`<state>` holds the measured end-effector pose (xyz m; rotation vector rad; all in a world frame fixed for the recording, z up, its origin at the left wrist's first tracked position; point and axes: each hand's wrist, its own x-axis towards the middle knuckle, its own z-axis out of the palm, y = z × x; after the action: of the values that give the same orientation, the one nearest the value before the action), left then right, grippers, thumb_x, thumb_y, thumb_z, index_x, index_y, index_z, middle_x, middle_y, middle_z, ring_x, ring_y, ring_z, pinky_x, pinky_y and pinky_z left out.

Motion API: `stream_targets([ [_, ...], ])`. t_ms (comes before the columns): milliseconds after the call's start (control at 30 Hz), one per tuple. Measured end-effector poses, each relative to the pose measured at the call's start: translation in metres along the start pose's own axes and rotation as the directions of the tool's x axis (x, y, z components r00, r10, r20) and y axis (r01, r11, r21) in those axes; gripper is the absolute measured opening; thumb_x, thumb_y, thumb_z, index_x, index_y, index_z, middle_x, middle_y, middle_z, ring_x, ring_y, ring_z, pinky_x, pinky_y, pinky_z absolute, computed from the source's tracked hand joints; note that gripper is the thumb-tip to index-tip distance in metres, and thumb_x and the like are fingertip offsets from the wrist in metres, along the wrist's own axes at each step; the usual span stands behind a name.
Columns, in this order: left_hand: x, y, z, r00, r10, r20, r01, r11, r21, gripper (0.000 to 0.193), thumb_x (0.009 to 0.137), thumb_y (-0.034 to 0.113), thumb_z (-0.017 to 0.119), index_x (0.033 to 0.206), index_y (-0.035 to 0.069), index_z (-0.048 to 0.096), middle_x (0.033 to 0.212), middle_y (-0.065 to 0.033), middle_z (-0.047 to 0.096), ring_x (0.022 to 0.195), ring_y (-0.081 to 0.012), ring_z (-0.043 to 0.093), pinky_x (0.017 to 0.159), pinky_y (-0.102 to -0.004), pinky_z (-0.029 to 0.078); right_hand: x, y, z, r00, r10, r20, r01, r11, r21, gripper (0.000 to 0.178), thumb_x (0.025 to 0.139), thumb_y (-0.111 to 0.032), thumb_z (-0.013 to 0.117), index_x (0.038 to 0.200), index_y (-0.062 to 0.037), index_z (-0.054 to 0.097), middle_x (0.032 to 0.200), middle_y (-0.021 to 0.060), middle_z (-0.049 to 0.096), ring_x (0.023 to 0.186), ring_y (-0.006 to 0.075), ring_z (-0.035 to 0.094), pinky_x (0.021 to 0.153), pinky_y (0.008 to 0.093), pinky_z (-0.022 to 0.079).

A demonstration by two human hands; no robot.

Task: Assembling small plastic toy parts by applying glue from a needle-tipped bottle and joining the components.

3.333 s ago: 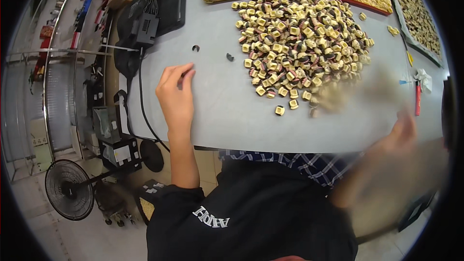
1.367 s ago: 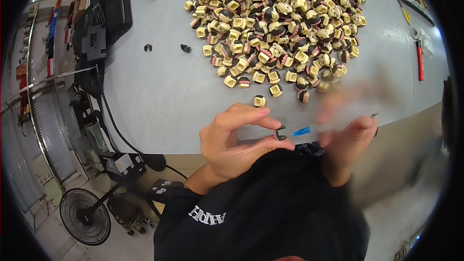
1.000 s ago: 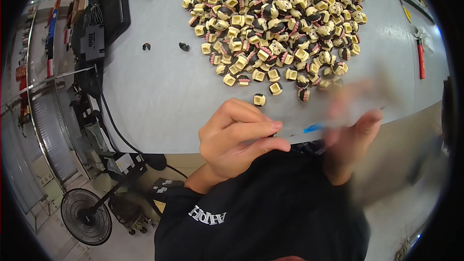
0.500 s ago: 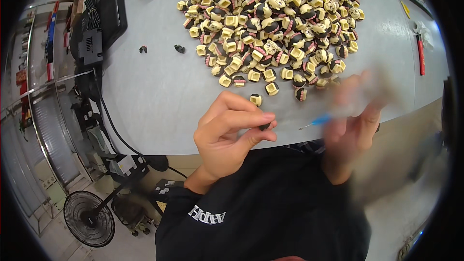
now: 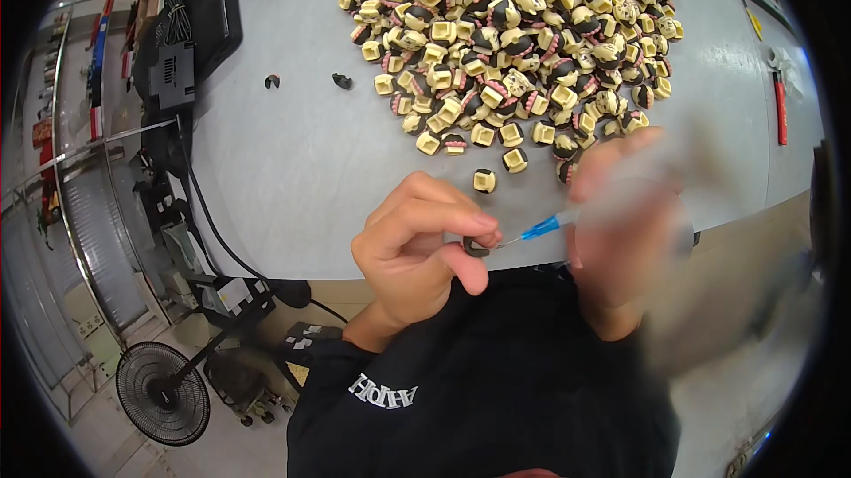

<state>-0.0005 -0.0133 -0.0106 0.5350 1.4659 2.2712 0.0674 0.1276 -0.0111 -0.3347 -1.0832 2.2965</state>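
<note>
- Near the front edge of the table [image 5: 266, 168], a small dark curved piece [image 5: 476, 248] is held at the fingertips of the left hand [image 5: 412, 248], pinched by the fingers and thumb.
- By the right hand [image 5: 625, 234], which is blurred, a needle-tipped applicator [image 5: 540, 227] with a blue hub is gripped; how each finger is placed on it cannot be told.
- The thin needle is pointed leftward and slightly down at the dark curved piece; whether the two are touching cannot be told.
- Beyond both hands, a broad pile [image 5: 505, 44] of cream, black and pink pieces is heaped on the table, some with square hollows turned upward.
- Just in front of the pile, one cream-and-black piece [image 5: 484, 180] is set apart, above the left hand's fingers.
- On the table's left part, two more small dark pieces are seen: an arched one [image 5: 272, 82] and, to its right, a second one [image 5: 342, 81].
- Farther left, a black flat case [image 5: 213, 13] and a vented black adapter [image 5: 171, 77] are placed by the table's edge.
- At the right, a red-handled tool [image 5: 780, 108] is laid near a crumpled white tissue [image 5: 792, 79].
</note>
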Motion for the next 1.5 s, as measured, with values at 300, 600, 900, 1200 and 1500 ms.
stream_targets([
  [300, -0.0003, -0.0037, -0.0061, 0.989, 0.098, 0.114, -0.13, 0.938, 0.321, 0.042, 0.067, 0.038, 0.074, 0.084, 0.003, 0.058, 0.073, -0.0024, 0.047, 0.06, -0.0126, 0.049, 0.053, -0.0282, 0.049, -0.0033, -0.0032, 0.0013, 0.998, 0.061, 0.011, -0.06, 0.997, -0.056, 0.043, 0.092, -0.044, 0.042, 0.105, -0.0035, 0.033, 0.076, 0.0224, 0.06, 0.038, 0.0112, 0.044, 0.037, 0.0197, 0.038],
  [600, 0.0004, -0.0024, -0.006, 0.982, 0.108, 0.156, -0.156, 0.926, 0.343, 0.041, 0.066, 0.038, 0.074, 0.083, 0.003, 0.059, 0.073, -0.003, 0.048, 0.06, -0.0131, 0.05, 0.053, -0.0285, 0.05, -0.0041, -0.0043, 0.0013, 0.998, 0.053, 0.015, -0.052, 0.995, -0.081, 0.043, 0.092, -0.042, 0.043, 0.105, -0.0029, 0.032, 0.075, 0.0228, 0.06, 0.038, 0.0111, 0.045, 0.037, 0.0193, 0.039],
  [900, -0.0004, -0.0018, -0.0057, 0.982, 0.105, 0.16, -0.155, 0.925, 0.346, 0.041, 0.067, 0.038, 0.074, 0.083, 0.003, 0.059, 0.073, -0.0033, 0.048, 0.06, -0.0129, 0.049, 0.052, -0.0283, 0.049, -0.005, -0.005, 0.0008, 0.999, 0.042, -0.005, -0.042, 0.994, -0.096, 0.041, 0.092, -0.041, 0.043, 0.104, -0.0029, 0.033, 0.073, 0.0228, 0.06, 0.037, 0.0104, 0.044, 0.036, 0.0188, 0.038],
  [1200, -0.0007, -0.0038, -0.0045, 0.981, 0.129, 0.144, -0.173, 0.92, 0.353, 0.041, 0.067, 0.038, 0.074, 0.083, 0.003, 0.059, 0.073, -0.003, 0.047, 0.059, -0.0125, 0.048, 0.051, -0.028, 0.048, -0.0042, -0.0045, -0.0051, 1.0, 0.019, 0.008, -0.018, 0.995, -0.098, 0.041, 0.092, -0.041, 0.044, 0.104, -0.0034, 0.033, 0.074, 0.0228, 0.06, 0.037, 0.0099, 0.044, 0.035, 0.0185, 0.037],
  [1500, 0.0, -0.0033, -0.0011, 0.994, 0.097, 0.058, -0.109, 0.959, 0.263, 0.037, 0.061, 0.023, 0.078, 0.085, 0.0, 0.064, 0.073, -0.0061, 0.055, 0.062, -0.0144, 0.055, 0.054, -0.0245, 0.045, -0.008, -0.0014, -0.0043, 0.998, -0.053, 0.022, 0.056, 0.988, -0.143, 0.043, 0.092, -0.043, 0.043, 0.104, -0.0034, 0.03, 0.076, 0.0223, 0.061, 0.039, 0.0103, 0.046, 0.036, 0.0185, 0.038],
])
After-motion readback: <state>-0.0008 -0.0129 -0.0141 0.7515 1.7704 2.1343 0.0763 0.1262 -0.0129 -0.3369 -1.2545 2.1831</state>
